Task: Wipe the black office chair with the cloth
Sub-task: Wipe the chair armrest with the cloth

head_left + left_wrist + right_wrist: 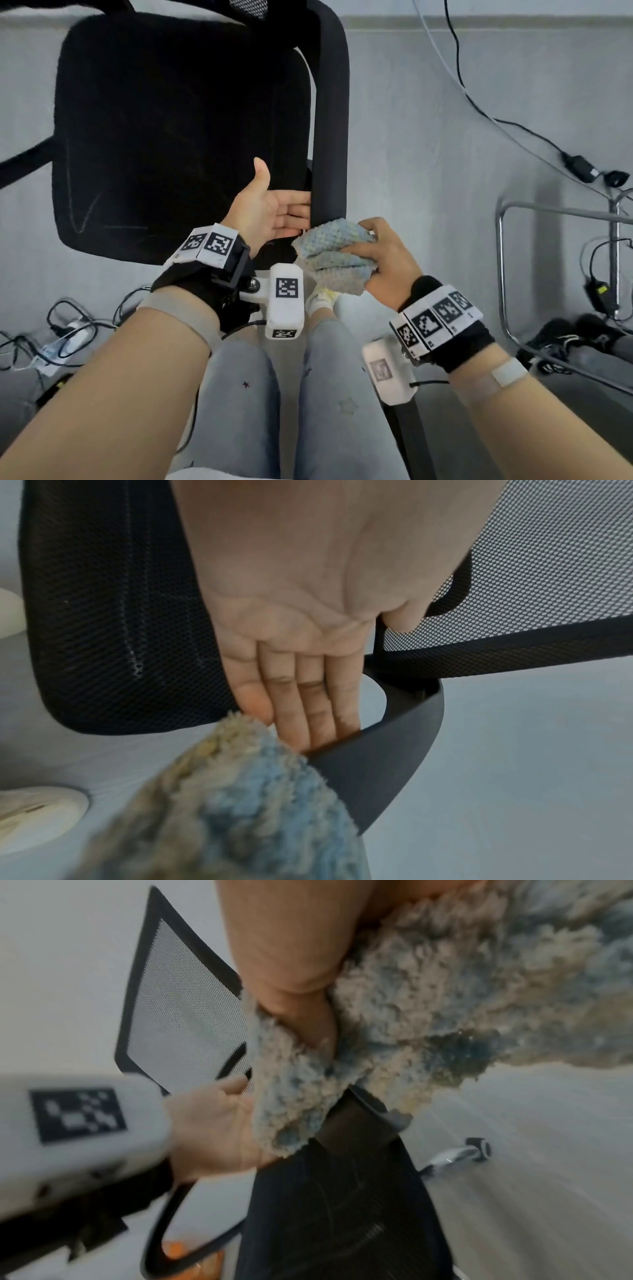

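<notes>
Left hand (270, 212), fingers straight, rests against the black office chair's armrest (330, 137); right hand (383, 260), just beside it, grips the bunched cloth (334, 255) touching the armrest end.

Head view looked steeply down; wrist views sat close, right one blurred, perhaps rolled; all shared armrest (330, 144).
</notes>
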A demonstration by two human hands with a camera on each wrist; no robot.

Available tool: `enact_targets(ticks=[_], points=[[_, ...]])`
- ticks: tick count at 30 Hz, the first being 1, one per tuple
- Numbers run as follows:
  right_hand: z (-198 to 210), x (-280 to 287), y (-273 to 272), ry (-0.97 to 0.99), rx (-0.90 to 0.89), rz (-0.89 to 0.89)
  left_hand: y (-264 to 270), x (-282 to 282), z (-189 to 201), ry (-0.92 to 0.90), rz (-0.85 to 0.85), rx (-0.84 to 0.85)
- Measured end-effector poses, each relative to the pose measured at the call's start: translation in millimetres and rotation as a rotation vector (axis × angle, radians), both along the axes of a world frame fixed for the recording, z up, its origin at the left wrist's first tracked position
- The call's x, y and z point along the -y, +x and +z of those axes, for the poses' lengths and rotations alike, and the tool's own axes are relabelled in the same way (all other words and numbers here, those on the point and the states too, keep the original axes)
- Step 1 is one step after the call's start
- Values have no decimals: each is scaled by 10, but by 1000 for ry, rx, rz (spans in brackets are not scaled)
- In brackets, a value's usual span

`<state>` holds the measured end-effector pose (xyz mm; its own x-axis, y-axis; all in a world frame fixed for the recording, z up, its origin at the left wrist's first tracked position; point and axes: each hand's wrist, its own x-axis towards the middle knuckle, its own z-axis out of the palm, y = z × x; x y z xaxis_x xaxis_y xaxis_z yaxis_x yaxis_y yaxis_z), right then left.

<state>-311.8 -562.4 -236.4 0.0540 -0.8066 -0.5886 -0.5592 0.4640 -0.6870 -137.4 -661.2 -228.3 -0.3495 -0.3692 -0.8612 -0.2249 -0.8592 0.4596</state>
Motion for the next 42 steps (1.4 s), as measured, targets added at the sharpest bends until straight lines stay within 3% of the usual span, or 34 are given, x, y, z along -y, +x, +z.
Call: enact_targets(ticks=[3,5,11,17,21,25,31,36,42], points=[[212,202,-41,-238,112,-54,-41,86,5,3,117,-20],[245,556,-88,-354,80,-62,-94,177,11,7,192,-43],[42,1366,-272,-229,-147,140,-206,315,50,-42,86,78],[-70,2034,-266,-205,-116,-71,-232,346,34,-29,93,83],[-68,2267,-275,-217,-112,-115,-219,349,42,-23,114,52],[-79,2087,-245,-218,-67,-186,-208,333,56,-26,156,31],[56,1201,-111,-172,61,-140,-246,290,57,-9,229,17],[147,752,96,-232,-83,-155,-174,242,43,28,256,-77],[359,823,645,-372,-254,-232,320,367,92,-41,207,-140]])
